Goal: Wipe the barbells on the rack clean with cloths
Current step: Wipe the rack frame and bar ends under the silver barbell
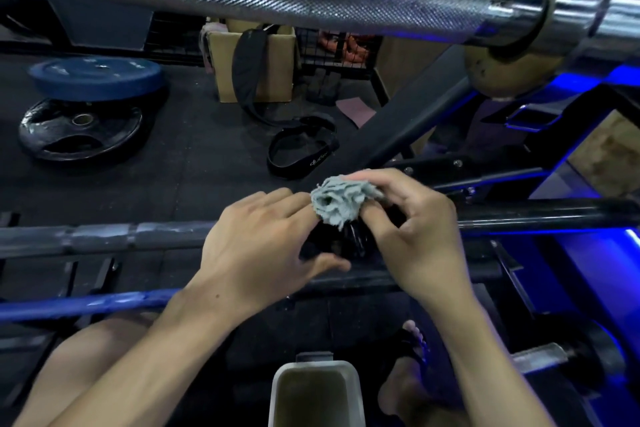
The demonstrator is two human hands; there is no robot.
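step: wiping dark barbell (pixel 519 215) at mid-frame rack | right hand (pixel 412 229) grip pinching grey cloth (pixel 337 201) bunched on bar | left hand (pixel 256 246) fingers spread, steadying | advice: wrap cloth round bar, press firmly, stroke along its length

On the dark rubber floor (pixel 194 163) a round blue weight plate (pixel 95 78) lies partly over a black plate with grip holes (pixel 81 130). A black lifting belt (pixel 301 149) lies curled near a brown cardboard box (pixel 277 73), over which another black belt (pixel 247 69) hangs.
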